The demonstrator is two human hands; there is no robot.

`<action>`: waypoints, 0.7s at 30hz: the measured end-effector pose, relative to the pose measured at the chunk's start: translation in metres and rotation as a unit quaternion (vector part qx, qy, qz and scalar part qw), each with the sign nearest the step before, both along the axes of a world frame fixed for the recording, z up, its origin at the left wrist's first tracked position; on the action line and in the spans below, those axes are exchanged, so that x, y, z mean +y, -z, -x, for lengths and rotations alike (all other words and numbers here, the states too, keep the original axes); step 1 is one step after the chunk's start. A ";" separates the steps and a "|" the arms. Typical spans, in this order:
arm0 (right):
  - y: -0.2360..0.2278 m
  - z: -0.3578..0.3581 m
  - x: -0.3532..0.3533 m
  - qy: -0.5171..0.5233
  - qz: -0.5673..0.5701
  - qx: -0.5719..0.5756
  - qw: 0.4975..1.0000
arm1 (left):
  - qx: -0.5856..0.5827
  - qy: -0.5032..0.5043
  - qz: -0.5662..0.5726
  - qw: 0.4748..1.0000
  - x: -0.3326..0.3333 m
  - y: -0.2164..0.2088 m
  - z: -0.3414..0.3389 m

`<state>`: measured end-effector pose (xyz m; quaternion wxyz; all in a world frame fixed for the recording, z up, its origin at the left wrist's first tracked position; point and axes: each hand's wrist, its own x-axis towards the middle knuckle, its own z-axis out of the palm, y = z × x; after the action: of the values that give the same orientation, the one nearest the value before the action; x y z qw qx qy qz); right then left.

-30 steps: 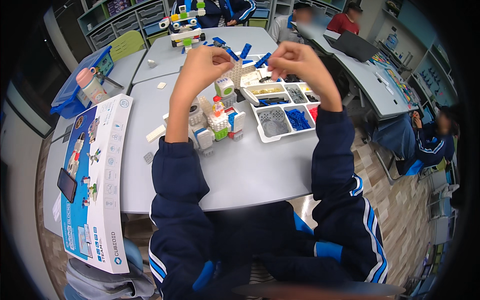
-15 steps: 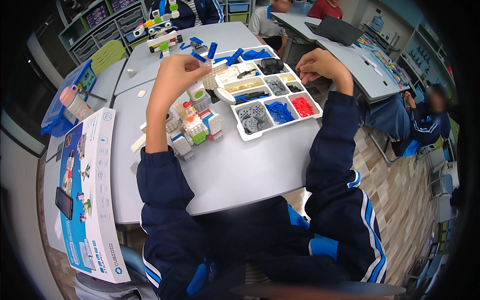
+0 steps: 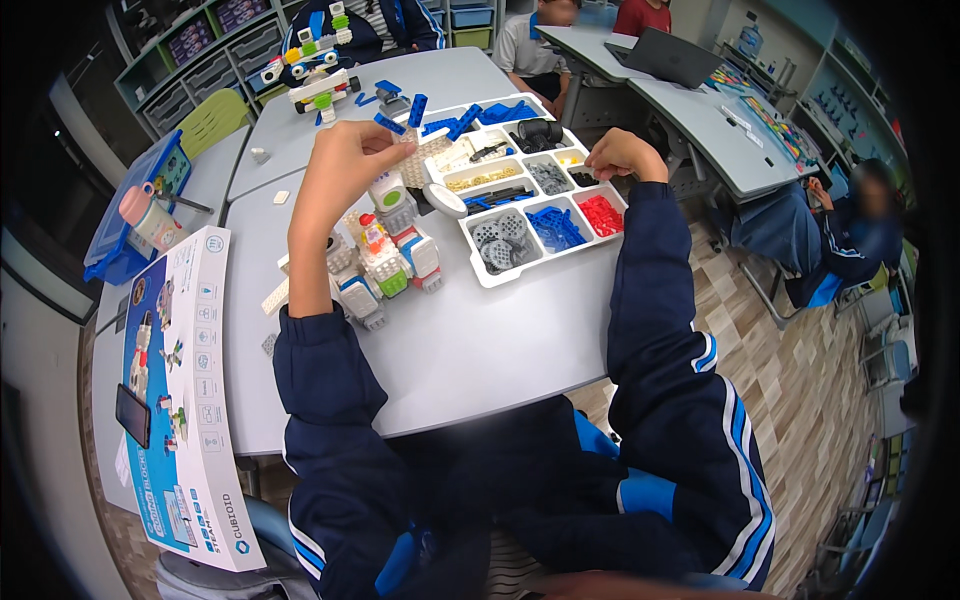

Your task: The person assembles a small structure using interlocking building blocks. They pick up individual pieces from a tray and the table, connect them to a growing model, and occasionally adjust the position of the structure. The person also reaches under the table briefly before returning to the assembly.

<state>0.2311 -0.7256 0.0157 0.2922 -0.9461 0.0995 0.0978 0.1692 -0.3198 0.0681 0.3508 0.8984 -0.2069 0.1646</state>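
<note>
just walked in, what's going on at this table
A person has both hands over a table of toy blocks. The right hand is at the right side of a white tray, fingers near some black pieces. The left hand is near blue bars; whether either hand holds anything is hard to tell. A block model stands left of the tray.

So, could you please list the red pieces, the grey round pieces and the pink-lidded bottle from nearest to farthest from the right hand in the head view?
From the right hand:
1. Red pieces, in the near right compartment of the white tray.
2. Grey round pieces, in its near left compartment.
3. Pink-lidded bottle, far over on the left.
</note>
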 end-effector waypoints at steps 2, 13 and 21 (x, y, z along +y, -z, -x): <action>-0.004 0.002 -0.002 -0.005 0.006 -0.002 1.000 | 0.004 0.002 0.000 1.000 0.001 -0.001 0.000; -0.005 -0.006 0.060 -0.195 0.005 -0.151 0.969 | 0.018 0.003 -0.011 1.000 0.002 -0.005 0.004; 0.038 -0.017 0.127 -0.301 0.060 -0.244 0.920 | 0.031 0.016 -0.025 0.999 0.002 -0.011 0.008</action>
<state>0.2477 -0.5984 -0.0227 0.2073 -0.9417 -0.2584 -0.0589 0.1610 -0.3175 0.0792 0.3368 0.9082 -0.2142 0.1259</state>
